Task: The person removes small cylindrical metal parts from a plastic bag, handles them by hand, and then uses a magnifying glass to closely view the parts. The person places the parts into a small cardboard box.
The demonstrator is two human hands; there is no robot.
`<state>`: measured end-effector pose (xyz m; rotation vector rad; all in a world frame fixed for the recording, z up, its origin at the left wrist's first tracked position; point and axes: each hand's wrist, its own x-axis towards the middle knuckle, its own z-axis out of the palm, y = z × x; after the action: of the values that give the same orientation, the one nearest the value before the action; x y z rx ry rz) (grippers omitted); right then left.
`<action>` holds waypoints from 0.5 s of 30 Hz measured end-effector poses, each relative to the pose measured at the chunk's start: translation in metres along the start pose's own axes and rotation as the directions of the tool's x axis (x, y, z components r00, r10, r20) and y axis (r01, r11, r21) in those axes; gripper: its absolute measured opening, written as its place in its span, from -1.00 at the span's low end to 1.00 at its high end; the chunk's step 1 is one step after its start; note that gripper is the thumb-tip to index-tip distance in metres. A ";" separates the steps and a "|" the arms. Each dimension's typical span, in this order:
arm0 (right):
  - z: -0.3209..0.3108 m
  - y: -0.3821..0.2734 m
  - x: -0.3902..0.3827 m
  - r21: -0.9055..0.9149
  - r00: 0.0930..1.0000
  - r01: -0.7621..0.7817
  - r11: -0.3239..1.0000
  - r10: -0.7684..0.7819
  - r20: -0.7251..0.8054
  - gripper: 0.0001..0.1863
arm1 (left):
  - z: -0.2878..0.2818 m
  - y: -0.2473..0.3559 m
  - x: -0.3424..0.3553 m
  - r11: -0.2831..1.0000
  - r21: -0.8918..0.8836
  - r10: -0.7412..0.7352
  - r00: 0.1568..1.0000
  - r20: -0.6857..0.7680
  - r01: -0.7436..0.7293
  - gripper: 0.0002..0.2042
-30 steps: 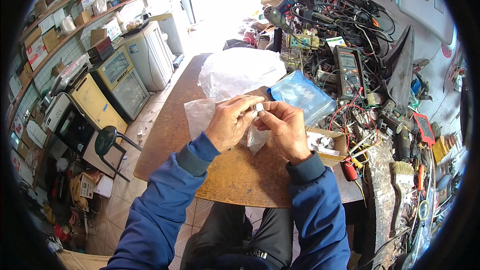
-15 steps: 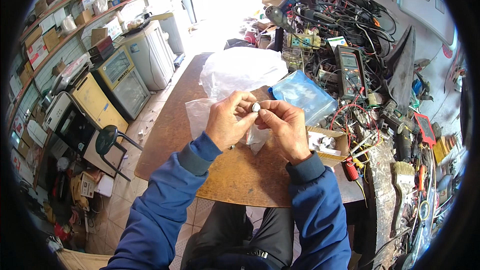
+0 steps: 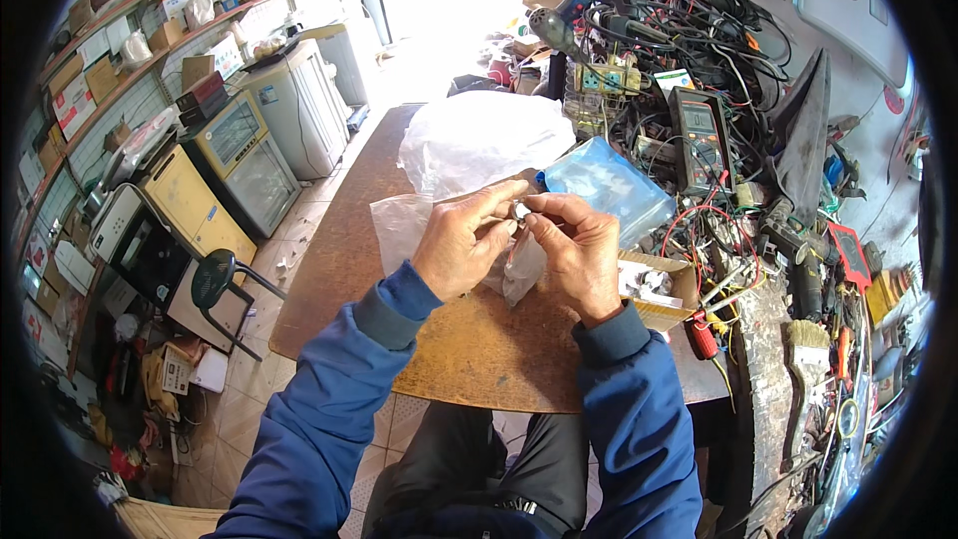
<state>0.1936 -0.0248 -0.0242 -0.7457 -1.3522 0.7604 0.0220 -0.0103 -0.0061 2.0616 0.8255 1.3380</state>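
Observation:
Above the middle of the brown wooden table (image 3: 449,359), a small round silvery metal piece (image 3: 520,211) is pinched between the fingertips of both hands. My left hand (image 3: 464,242) grips it from the left with thumb and forefinger. From the right, my right hand (image 3: 577,245) closes thumb and fingers on the same piece. Its exact kind is too small to make out, and the fingers cover part of it. Just beneath the hands lies a clear plastic bag (image 3: 521,274). Beyond them are a large whitish plastic bag (image 3: 479,140) and a blue plastic bag (image 3: 609,190).
An open cardboard box (image 3: 667,311) with small light-coloured parts stands by my right hand. Past it lie a multimeter (image 3: 704,140), a red-handled screwdriver (image 3: 703,339), a brush (image 3: 804,349) and heaped cables (image 3: 689,30). A dark green stool (image 3: 215,279) is left of the table.
Both hands have turned the metal piece, so its round pale face shows less. The right hand has shifted slightly to the right, and the fingers have changed their hold.

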 end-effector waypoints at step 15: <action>-0.001 -0.003 0.001 0.180 0.977 -0.213 0.960 0.206 0.054 -0.86 | 0.001 -0.005 0.000 0.995 -0.058 -0.086 0.996 -0.030 0.084 -0.70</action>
<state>0.1949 -0.0258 -0.0218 -0.7369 -1.2252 1.0571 0.0220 -0.0073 -0.0099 1.9443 0.8698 1.3368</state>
